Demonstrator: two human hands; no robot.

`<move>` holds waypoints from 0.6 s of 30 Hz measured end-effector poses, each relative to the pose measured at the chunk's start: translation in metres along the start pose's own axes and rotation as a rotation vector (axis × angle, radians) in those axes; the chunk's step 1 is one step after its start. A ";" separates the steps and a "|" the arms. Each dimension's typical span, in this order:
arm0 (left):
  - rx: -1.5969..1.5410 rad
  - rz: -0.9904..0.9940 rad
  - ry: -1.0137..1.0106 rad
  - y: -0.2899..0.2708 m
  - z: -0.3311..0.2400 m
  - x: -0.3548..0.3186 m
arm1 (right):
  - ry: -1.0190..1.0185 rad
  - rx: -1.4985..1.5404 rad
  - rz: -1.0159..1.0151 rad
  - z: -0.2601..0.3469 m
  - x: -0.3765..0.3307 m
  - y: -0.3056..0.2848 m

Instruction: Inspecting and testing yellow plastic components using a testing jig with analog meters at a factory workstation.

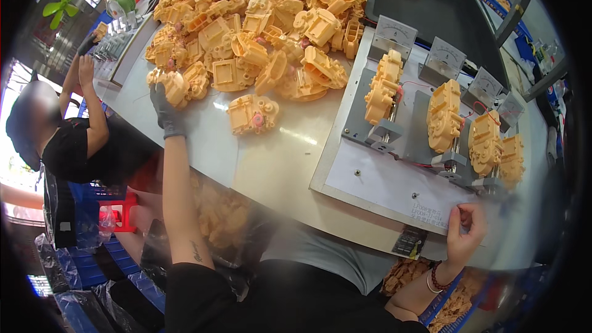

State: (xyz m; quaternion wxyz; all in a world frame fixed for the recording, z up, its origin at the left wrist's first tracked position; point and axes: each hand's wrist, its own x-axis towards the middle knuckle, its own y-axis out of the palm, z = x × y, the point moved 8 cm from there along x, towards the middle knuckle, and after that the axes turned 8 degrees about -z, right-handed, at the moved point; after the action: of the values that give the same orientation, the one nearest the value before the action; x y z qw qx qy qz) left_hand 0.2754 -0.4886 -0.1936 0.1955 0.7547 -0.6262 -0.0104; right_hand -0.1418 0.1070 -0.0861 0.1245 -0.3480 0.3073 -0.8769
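Observation:
My left hand (165, 111), in a grey glove, reaches to the near left edge of a heap of yellow plastic housings. Its fingers close on one yellow housing (176, 88); part of the grip is hidden. Another housing (253, 115), with a pink round piece, lies apart on the white table just right of that hand. My bare right hand (467, 234) rests at the near right corner of a white test board (385, 188), its fingers curled with nothing visible in them. Several housings, such as this one (444, 114), stand on the board's metal fixtures.
Analog meters (445, 55) line the board behind the fixtures. A black tray (425, 9) with a few small yellow pieces lies beyond. The heap (246, 31) covers the far table. At left, another person (77, 142) works; a red stool (120, 213) and blue crates stand below.

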 end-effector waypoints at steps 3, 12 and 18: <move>0.172 -0.100 0.124 0.006 -0.016 -0.003 | -0.009 0.017 0.005 0.003 0.002 0.000; 0.271 -0.122 0.443 0.015 -0.080 -0.078 | -0.014 0.031 -0.023 0.009 0.005 -0.007; 0.764 0.860 0.907 0.196 -0.180 -0.338 | -0.049 -0.009 -0.058 0.012 0.004 -0.003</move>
State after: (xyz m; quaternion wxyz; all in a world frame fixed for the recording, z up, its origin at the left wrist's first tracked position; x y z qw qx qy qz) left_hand 0.0650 -0.1445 -0.0445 0.1453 0.3876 -0.6846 0.6000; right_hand -0.1360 0.1024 -0.0754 0.1047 -0.3785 0.2980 -0.8700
